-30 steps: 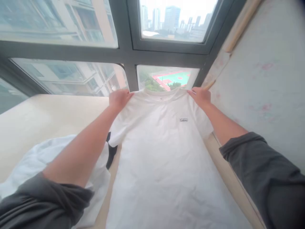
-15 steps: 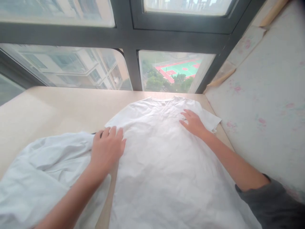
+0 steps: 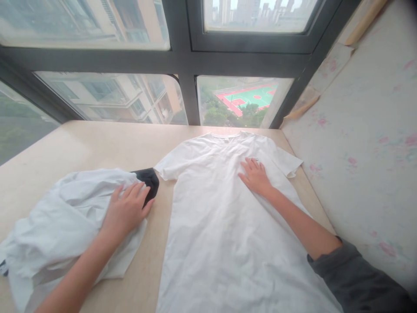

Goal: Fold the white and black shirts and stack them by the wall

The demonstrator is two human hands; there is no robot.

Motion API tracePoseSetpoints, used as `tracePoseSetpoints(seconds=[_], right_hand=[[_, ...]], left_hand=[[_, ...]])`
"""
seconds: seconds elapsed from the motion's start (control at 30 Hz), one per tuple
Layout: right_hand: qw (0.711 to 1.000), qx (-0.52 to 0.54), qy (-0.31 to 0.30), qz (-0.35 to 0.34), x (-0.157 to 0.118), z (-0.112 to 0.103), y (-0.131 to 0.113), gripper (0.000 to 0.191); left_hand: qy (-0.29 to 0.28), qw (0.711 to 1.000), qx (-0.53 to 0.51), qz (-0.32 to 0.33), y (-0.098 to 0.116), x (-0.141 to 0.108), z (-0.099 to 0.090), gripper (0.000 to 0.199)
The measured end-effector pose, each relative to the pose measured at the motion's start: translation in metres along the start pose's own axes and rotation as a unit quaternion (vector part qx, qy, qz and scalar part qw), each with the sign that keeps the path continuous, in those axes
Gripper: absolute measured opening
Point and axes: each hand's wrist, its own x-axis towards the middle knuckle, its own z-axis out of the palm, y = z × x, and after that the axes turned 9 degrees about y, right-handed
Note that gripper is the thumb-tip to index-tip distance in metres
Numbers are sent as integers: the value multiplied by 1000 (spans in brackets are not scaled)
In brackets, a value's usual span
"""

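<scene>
A white T-shirt [image 3: 208, 208] lies spread out on the pale sill, its collar toward the window and a small dark print on the chest. My right hand [image 3: 256, 176] rests on the chest just below that print, fingers spread. Left of the shirt is a crumpled heap of white cloth [image 3: 74, 204] with a black piece of fabric [image 3: 150, 180] showing at its right edge. Over the heap's right side is my left hand [image 3: 128, 206], fingers stretched toward the black fabric; whether it touches the heap I cannot tell. Neither hand grips anything.
A pale window sill [image 3: 104, 145] carries both garments. Behind it stands a dark window frame [image 3: 185, 63] with buildings and a sports court outside. Floral wallpaper [image 3: 365, 152] covers the wall along the right side, peeling near the window.
My left hand has moved left, from the T-shirt's left edge to over the heap, uncovering the black fabric. My right hand has slid slightly down the chest. The view has shifted a little.
</scene>
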Motion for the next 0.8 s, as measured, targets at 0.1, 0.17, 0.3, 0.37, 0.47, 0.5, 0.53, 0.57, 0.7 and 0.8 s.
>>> tracePoseSetpoints(seconds=[0.1, 0.17, 0.3, 0.37, 0.47, 0.5, 0.53, 0.57, 0.7, 0.8], right_hand=[[1000, 11, 11, -8, 2, 2, -3, 55], [999, 18, 23, -16, 2, 4, -2, 54], [998, 20, 44, -27, 0, 8, 2, 53], [998, 18, 49, -32, -1, 9, 4, 52], [998, 16, 50, -37, -2, 10, 6, 51], [998, 16, 51, -38, -2, 10, 6, 51], [998, 16, 51, -39, -2, 10, 7, 52], [998, 16, 51, -39, -2, 11, 7, 52], [998, 23, 53, -39, -3, 12, 9, 51], [997, 31, 54, -39, -3, 13, 10, 50]], left_hand=[[29, 992, -49, -114, -4, 37, 0, 42], [27, 978, -90, -184, -6, 75, 8, 44], [-108, 954, -120, -251, -14, 153, 44, 54], [-161, 946, -126, -253, -19, 179, 64, 46], [-206, 937, -146, -243, -26, 201, 80, 21], [-211, 935, -153, -239, -29, 205, 81, 18], [-211, 935, -160, -237, -33, 208, 81, 19], [-208, 934, -166, -237, -38, 211, 79, 21], [-172, 941, -167, -241, -60, 223, 71, 30], [-146, 951, -131, -240, -64, 226, 74, 27]])
